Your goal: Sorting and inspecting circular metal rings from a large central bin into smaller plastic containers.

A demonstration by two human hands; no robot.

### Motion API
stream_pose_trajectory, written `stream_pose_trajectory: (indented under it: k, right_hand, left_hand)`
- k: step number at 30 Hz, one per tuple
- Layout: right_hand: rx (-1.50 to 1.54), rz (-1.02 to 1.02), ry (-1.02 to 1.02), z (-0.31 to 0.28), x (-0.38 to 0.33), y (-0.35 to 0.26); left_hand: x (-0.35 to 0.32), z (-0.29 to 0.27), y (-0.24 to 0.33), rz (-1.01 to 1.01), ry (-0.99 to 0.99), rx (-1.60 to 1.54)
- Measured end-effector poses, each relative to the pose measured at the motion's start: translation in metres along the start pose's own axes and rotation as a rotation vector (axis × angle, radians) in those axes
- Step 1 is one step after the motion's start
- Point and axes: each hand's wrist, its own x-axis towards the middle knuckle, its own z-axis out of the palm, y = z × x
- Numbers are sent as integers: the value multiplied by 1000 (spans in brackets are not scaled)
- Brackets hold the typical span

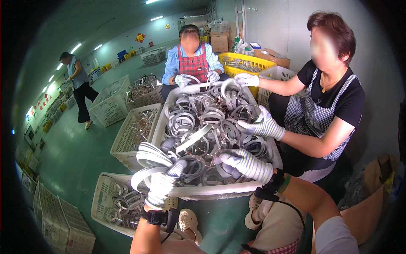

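Note:
A large white plastic crate (220,192) stands in front of me, heaped with grey ring-shaped bands (213,115) and thin copper-coloured pieces among them. At its near left corner, my left hand (163,186), in a striped work glove with grey fingertips, is closed around a bunch of pale band rings (150,155). My right hand (249,164), gloved the same way, is over the near right part of the heap. Its fingers are bent together at the copper-coloured pieces; whatever they grip is too small to make out. A pale flat band (193,138) lies across the heap.
A co-worker (325,97) at the right and another co-worker (195,63) at the far end reach into the same crate. Left of it stand a crate of metal parts (116,148) and a crate of rings (98,201). A yellow crate (266,63) is behind.

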Motion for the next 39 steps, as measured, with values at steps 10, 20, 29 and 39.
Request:
stream_pose_trajectory:
  k: [10,20,29,39]
  right_hand:
    - [397,-58,-82,7,12,22]
    - [412,140,-185,40,-13,-23]
    - [404,79,-116,32,-15,-17]
    - [224,-145,22,18,-3,1]
  left_hand:
    - [-15,31,25,123,-196,301]
    - [-3,17,31,416,12,6]
    - [-15,31,43,-52,-209,-410]
    - [-9,29,28,44,-87,-267]
